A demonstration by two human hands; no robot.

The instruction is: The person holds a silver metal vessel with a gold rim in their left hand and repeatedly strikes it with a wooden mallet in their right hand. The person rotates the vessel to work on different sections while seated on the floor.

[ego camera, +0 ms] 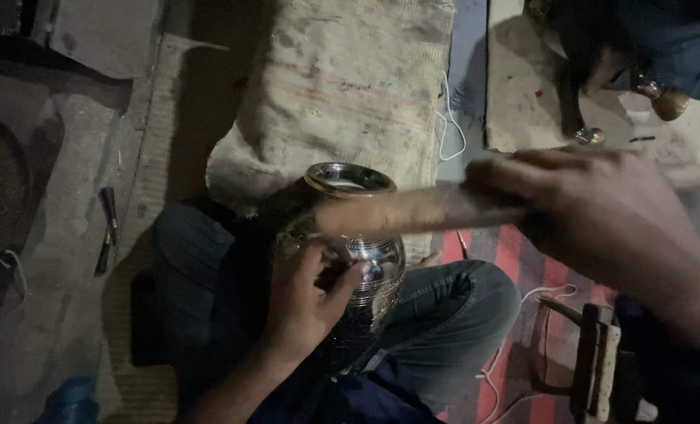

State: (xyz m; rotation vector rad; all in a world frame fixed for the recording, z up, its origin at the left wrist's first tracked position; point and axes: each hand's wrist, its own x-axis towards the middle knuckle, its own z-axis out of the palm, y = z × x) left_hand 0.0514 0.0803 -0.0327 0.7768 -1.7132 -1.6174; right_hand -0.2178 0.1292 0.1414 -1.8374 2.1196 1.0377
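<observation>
A shiny round metal pot (370, 263) with an open rim rests in my lap between my knees. My left hand (307, 294) presses against its side and pinches a thin tool, whose tip touches the pot's engraved band. My right hand (601, 212) is raised close to the camera and grips a wooden stick (413, 210), blurred, that reaches leftward over the pot's shoulder.
A burlap sack (342, 86) lies on the floor beyond the pot. Small dark hand tools (106, 228) lie on the left floor. A wooden stand (593, 361) and white cord (452, 126) sit on a red striped mat at right. Another person (648, 47) sits at top right.
</observation>
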